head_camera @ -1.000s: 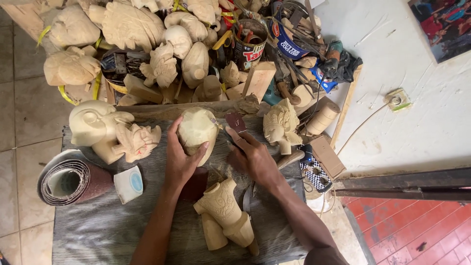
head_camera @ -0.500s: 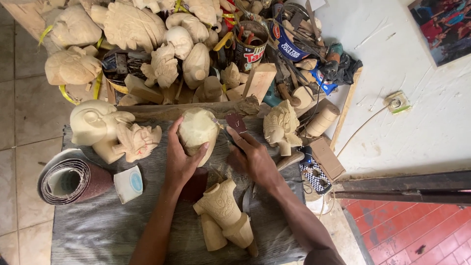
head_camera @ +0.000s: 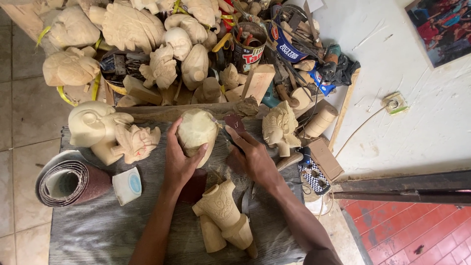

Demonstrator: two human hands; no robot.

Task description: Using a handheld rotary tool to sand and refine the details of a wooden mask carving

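Note:
My left hand [head_camera: 180, 159] grips a pale, rounded wooden carving [head_camera: 197, 131], holding it upright over the grey cloth [head_camera: 93, 228]. My right hand [head_camera: 251, 156] presses a small dark red piece of sandpaper [head_camera: 234, 124] against the carving's right side. Just below my hands lies a carved wooden torso piece [head_camera: 223, 216] with stubby limbs. Another dark sandpaper scrap [head_camera: 194, 187] lies under my left wrist.
A roll of sandpaper [head_camera: 68, 180] and a small white tape roll [head_camera: 127, 185] lie at the left. A bird-head carving [head_camera: 105, 133] and a crowned-head carving [head_camera: 278, 128] flank my hands. Many unfinished carvings [head_camera: 132, 29], tins [head_camera: 251, 49] and tools crowd the far side.
My right hand has shifted the sandpaper slightly along the carving's right side. My left hand keeps the same grip.

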